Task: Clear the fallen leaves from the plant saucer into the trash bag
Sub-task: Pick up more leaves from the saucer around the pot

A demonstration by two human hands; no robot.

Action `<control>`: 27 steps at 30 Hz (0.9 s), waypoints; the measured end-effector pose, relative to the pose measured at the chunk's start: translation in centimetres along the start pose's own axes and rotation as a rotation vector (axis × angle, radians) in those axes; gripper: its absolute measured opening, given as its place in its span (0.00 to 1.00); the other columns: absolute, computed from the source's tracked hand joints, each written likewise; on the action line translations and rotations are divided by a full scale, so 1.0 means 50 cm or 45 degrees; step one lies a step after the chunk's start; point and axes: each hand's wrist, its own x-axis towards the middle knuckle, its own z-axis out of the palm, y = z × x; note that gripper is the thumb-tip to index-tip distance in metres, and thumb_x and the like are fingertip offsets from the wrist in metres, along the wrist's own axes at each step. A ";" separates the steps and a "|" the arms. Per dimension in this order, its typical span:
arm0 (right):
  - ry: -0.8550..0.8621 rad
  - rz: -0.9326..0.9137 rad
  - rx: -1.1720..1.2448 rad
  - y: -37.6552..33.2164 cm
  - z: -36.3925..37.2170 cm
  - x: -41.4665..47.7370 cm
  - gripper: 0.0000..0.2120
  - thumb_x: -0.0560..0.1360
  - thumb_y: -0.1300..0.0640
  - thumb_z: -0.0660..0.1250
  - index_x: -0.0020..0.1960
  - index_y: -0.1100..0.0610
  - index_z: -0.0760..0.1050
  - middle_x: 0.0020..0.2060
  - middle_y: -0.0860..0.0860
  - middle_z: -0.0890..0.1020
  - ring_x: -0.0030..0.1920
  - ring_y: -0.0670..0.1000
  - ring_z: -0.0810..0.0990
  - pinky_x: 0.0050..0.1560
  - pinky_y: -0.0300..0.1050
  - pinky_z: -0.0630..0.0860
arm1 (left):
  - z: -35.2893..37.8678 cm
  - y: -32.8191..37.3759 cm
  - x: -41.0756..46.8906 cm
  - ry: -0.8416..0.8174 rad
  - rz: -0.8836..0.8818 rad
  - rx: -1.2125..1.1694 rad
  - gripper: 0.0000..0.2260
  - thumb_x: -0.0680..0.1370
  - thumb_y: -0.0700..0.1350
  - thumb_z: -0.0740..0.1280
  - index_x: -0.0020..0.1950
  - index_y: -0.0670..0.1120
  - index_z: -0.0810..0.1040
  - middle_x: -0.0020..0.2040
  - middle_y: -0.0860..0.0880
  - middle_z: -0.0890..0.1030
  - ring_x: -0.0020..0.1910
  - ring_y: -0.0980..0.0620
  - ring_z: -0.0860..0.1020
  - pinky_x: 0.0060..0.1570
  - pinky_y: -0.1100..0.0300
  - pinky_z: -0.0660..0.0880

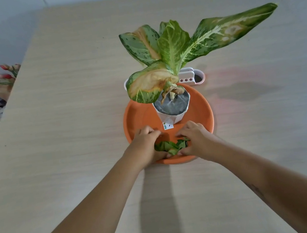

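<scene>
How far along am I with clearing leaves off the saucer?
Done: the leaves sit bunched in one pile at the near rim of the saucer. In hand: the left hand and right hand close round that pile. Left: lifting it out and carrying it to the trash bag.

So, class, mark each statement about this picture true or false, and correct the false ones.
1. The left hand and right hand gather the leaves on the saucer. True.
2. The saucer is blue. False: it is orange.
3. The plant pot stands on the saucer. True.
4. The white holder stands nearer the person than the plant pot. False: it stands behind the pot.
</scene>
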 end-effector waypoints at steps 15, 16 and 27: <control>0.023 -0.024 0.009 -0.012 0.026 0.012 0.18 0.66 0.57 0.74 0.56 0.55 0.78 0.52 0.54 0.72 0.52 0.56 0.73 0.52 0.47 0.72 | 0.010 0.019 0.014 -0.056 0.091 -0.006 0.12 0.68 0.42 0.71 0.51 0.45 0.78 0.47 0.48 0.71 0.44 0.48 0.75 0.46 0.51 0.75; 0.026 -0.054 0.011 -0.015 0.029 0.013 0.14 0.66 0.60 0.73 0.52 0.58 0.78 0.50 0.55 0.73 0.50 0.57 0.75 0.49 0.46 0.71 | 0.011 0.022 0.016 -0.058 0.105 0.000 0.10 0.68 0.41 0.69 0.49 0.44 0.78 0.47 0.47 0.72 0.44 0.47 0.75 0.45 0.50 0.75; 0.241 0.264 0.606 -0.018 -0.014 0.006 0.05 0.68 0.67 0.70 0.43 0.62 0.82 0.33 0.53 0.81 0.34 0.48 0.77 0.38 0.38 0.74 | -0.011 0.026 0.018 0.262 -0.101 -0.436 0.06 0.70 0.39 0.70 0.45 0.45 0.84 0.41 0.50 0.83 0.40 0.53 0.79 0.38 0.63 0.73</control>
